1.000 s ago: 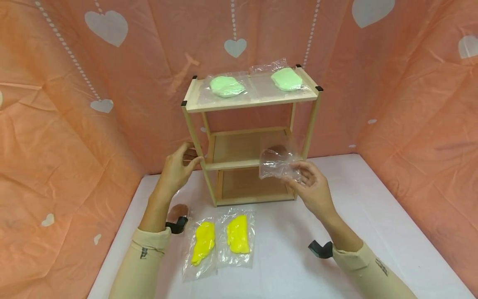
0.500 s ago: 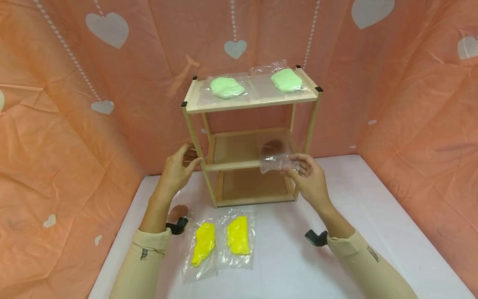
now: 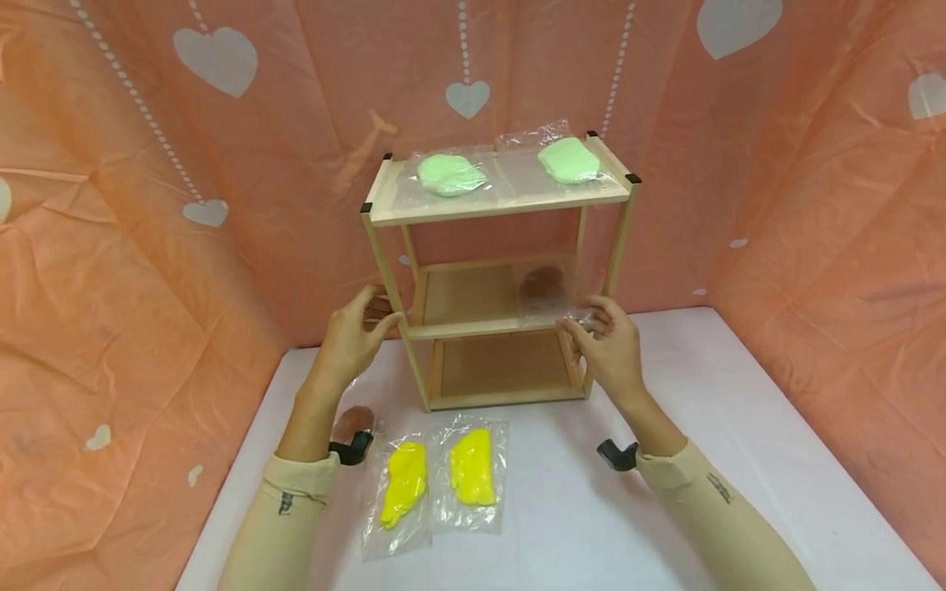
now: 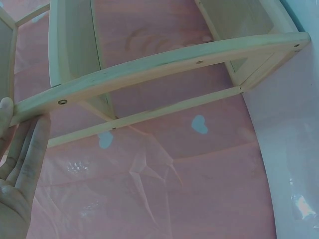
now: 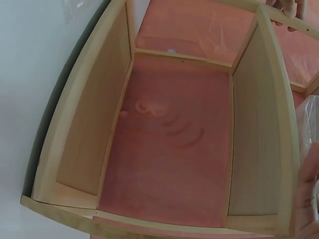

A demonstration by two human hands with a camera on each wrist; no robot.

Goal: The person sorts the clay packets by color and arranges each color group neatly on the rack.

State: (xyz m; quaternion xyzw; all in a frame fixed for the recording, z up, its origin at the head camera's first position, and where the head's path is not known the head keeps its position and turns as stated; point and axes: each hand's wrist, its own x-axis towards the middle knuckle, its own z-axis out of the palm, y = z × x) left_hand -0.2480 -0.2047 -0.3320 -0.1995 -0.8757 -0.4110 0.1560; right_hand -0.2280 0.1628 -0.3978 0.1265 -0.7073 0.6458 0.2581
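Observation:
A wooden three-tier shelf rack (image 3: 466, 330) stands on the table. My left hand (image 3: 347, 335) holds its front left post, thumb on one side and fingers on the other, as the left wrist view (image 4: 22, 169) shows. With thumb and fingers, my right hand (image 3: 613, 341) pinches the near edge of a clear plastic bag (image 3: 543, 285) holding a flat brown lump. This bag lies over the right part of the middle shelf. Only the hand's edge and a strip of bag (image 5: 310, 119) show in the right wrist view.
Two clear bags with pale green lumps (image 3: 451, 175) lie on the top shelf. On the table in front are two bags with yellow lumps (image 3: 473, 466). Another brown lump (image 3: 353, 423) in a bag lies beside the left wrist. Pink cloth (image 3: 820, 246) surrounds the table.
My right hand has moved slightly left and in toward the rack, and the bag with the brown lump has flattened down onto the middle shelf. The left hand has stayed on the post.

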